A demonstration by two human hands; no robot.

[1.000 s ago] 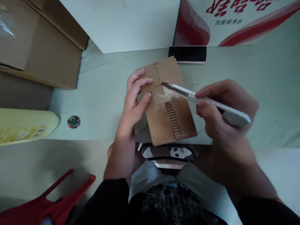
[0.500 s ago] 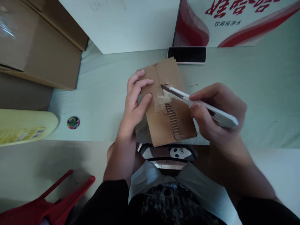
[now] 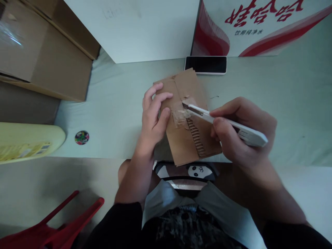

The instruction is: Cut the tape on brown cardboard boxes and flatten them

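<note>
A small brown cardboard box (image 3: 188, 145) lies slightly turned at the table's front edge. Clear tape (image 3: 180, 116) crosses its middle seam, and a torn strip nearer me bares the corrugated layer. My left hand (image 3: 155, 114) grips the box's left side, fingers and thumb bent onto the top. In my right hand (image 3: 243, 128) is a white utility knife (image 3: 225, 121), held between thumb and fingers. Its extended blade points left, with the tip at the seam by the tape's far edge. How deep the tip sits I cannot tell.
Behind the box lies a phone (image 3: 206, 65), in front of a white carton with red print (image 3: 249, 43). Large brown cartons (image 3: 62, 65) and a yellow bottle (image 3: 28, 141) stand left, near a round colourful disc (image 3: 82, 137). A red stool (image 3: 57, 221) is on the floor.
The knife tip has slid a little toward me along the seam, to the tape. The box and my left hand have shifted slightly right. The camera view has tipped a little.
</note>
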